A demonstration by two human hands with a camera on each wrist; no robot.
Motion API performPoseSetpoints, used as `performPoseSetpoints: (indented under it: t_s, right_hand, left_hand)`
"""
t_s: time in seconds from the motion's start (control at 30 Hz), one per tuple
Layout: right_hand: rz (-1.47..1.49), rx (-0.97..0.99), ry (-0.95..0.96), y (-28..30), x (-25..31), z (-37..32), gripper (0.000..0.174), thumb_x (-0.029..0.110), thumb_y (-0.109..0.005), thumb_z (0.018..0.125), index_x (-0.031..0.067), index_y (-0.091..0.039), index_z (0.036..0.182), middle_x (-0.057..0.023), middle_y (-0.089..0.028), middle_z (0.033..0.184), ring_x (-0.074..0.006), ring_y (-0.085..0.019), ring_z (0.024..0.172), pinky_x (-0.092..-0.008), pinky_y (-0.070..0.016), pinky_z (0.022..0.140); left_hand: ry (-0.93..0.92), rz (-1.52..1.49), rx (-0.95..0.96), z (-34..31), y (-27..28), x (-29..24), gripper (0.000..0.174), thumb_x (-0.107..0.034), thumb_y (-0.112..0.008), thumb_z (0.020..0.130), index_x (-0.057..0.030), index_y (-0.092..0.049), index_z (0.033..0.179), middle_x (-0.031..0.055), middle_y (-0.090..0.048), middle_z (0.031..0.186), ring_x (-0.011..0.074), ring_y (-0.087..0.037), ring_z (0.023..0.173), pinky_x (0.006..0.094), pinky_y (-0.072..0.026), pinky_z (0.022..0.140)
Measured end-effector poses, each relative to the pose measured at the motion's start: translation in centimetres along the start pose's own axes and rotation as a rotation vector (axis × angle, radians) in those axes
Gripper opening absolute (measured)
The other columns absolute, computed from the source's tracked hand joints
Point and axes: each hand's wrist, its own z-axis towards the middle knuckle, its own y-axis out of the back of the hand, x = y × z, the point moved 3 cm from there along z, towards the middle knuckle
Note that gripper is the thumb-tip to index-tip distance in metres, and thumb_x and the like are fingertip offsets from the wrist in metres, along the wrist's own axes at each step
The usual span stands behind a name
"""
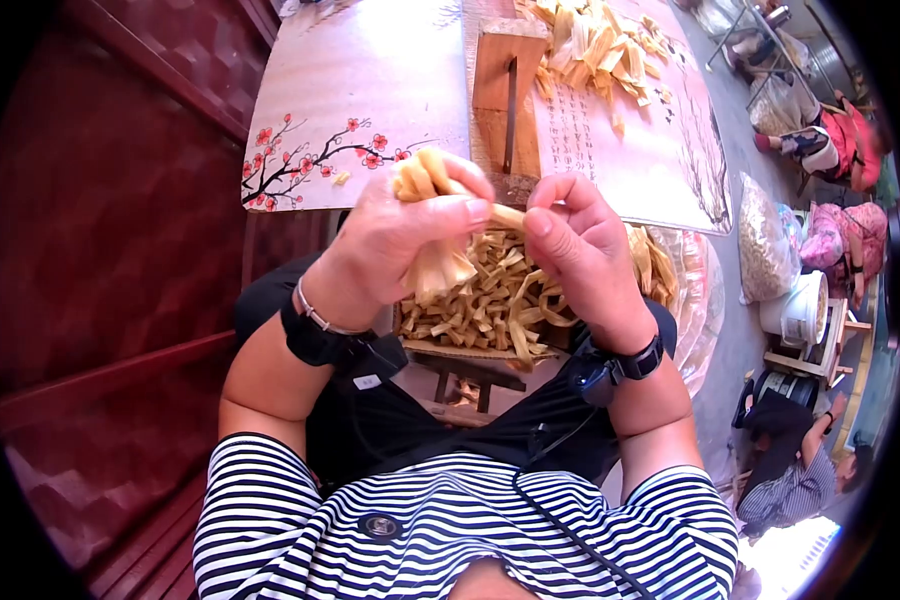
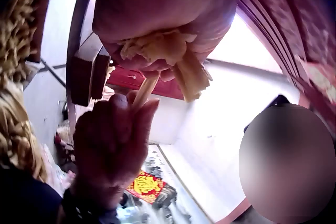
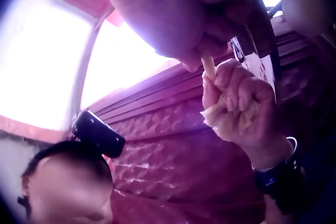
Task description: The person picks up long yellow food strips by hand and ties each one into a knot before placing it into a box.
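Observation:
My left hand grips a bunch of pale yellow, leathery folded strips, whose ends stick out above and below the fist. From that bunch one narrow twisted strip runs across to my right hand, which pinches its end between thumb and fingers. The left wrist view shows the bunch poking out of the curled left fingers. In the right wrist view the narrow strip spans the short gap between both hands. Below them, many knotted yellow pieces fill a box on the lap.
Ahead stands a table with a plum-blossom print. A wooden block with a metal bar sits at its middle, and loose yellow strips lie beyond. Red panelling rises at left. Other people, bags and a white bucket are at right.

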Motion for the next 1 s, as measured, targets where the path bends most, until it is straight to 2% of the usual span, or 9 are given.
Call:
performPoseSetpoints:
  t_s: [0.03,0.17,0.27,0.3,0.53,0.7,0.8,0.93,1.0]
  right_hand:
    - [0.003,-0.002,-0.007,0.1,0.0,0.0,0.017,0.018,-0.063,0.091,0.0055,-0.053,0.096,0.0057,-0.05,0.069,-0.0009,-0.041,0.057,-0.0157,-0.0306,0.05]
    - [-0.071,-0.085,0.002,0.9,0.9,0.1,0.014,0.015,-0.065,0.09,0.0047,-0.057,0.093,0.0056,-0.053,0.071,-0.0009,-0.044,0.06,-0.0153,-0.0334,0.053]
    - [-0.162,-0.175,0.067,1.9,1.3,1.0,0.012,0.013,-0.066,0.089,0.0042,-0.059,0.094,0.0055,-0.055,0.072,-0.0008,-0.046,0.061,-0.0156,-0.0352,0.054]
    - [-0.208,-0.25,0.205,1.8,1.7,1.6,0.012,0.011,-0.065,0.088,0.0029,-0.06,0.096,0.0048,-0.056,0.072,-0.0013,-0.048,0.061,-0.0163,-0.0379,0.054]
    - [-0.564,-0.295,0.388,2.5,1.1,3.4,0.012,0.009,-0.065,0.088,0.0003,-0.061,0.097,0.0015,-0.057,0.068,-0.0028,-0.05,0.06,-0.0185,-0.0411,0.053]
    - [-1.05,-0.375,0.554,1.8,1.4,3.6,0.012,0.018,-0.069,0.082,0.0084,-0.062,0.086,-0.0094,-0.065,0.072,-0.0244,-0.062,0.058,-0.0325,-0.0485,0.054]
    - [-1.179,-0.461,0.529,3.2,1.2,4.1,0.012,0.018,-0.068,0.082,0.0083,-0.062,0.087,-0.0094,-0.064,0.072,-0.0242,-0.062,0.059,-0.0328,-0.0487,0.055]
    - [-0.559,-0.507,0.455,5.4,0.0,3.2,0.014,0.015,-0.069,0.084,0.0053,-0.063,0.092,-0.0035,-0.061,0.069,-0.0112,-0.056,0.059,-0.0256,-0.0457,0.055]
    - [-0.543,-0.464,0.592,5.0,-0.9,2.7,0.019,0.014,-0.072,0.083,0.0027,-0.063,0.095,-0.0018,-0.059,0.074,-0.0079,-0.051,0.061,-0.0237,-0.0447,0.056]
  left_hand:
    - [-0.132,0.086,-0.006,-0.1,0.2,0.0,0.011,-0.002,-0.059,0.08,-0.0002,-0.058,0.091,0.0063,-0.057,0.075,0.0087,-0.05,0.059,0.0212,-0.0391,0.052]
    - [-0.222,0.2,0.037,-0.1,0.9,-0.9,0.007,-0.001,-0.06,0.081,-0.0015,-0.062,0.087,0.0009,-0.059,0.08,0.0069,-0.054,0.072,0.0212,-0.0439,0.066]
    - [-0.281,0.279,-0.114,0.9,0.7,-0.2,0.007,-0.002,-0.06,0.082,-0.0026,-0.062,0.088,0.0002,-0.06,0.081,0.0059,-0.054,0.074,0.0208,-0.0445,0.067]
    - [-0.267,0.311,-0.146,1.4,0.8,-0.4,0.006,-0.004,-0.062,0.083,-0.0036,-0.063,0.089,-0.0013,-0.06,0.08,0.0043,-0.053,0.072,0.0198,-0.0447,0.065]
    - [-0.305,0.336,-0.245,3.2,0.7,0.4,0.011,-0.009,-0.068,0.084,-0.0028,-0.064,0.092,-0.0029,-0.061,0.078,0.0026,-0.054,0.068,0.0186,-0.0454,0.061]
    - [-0.329,0.569,-0.404,3.3,-0.1,0.5,0.006,-0.005,-0.064,0.083,-0.0031,-0.062,0.088,-0.002,-0.06,0.076,0.004,-0.054,0.066,0.02,-0.0462,0.059]
    - [-0.357,0.562,-0.458,3.6,0.8,1.1,0.006,-0.005,-0.064,0.083,-0.003,-0.061,0.088,-0.0016,-0.06,0.076,0.0041,-0.054,0.067,0.02,-0.0459,0.059]
    - [-0.515,0.759,-0.449,2.4,1.6,0.3,0.006,-0.005,-0.063,0.083,-0.0033,-0.061,0.088,-0.0003,-0.059,0.076,0.0063,-0.053,0.064,0.0224,-0.0444,0.057]
    - [-0.512,0.674,-0.27,1.6,1.2,0.6,0.007,-0.007,-0.065,0.083,-0.0036,-0.06,0.087,-0.0004,-0.058,0.075,0.0073,-0.052,0.064,0.0234,-0.0435,0.057]
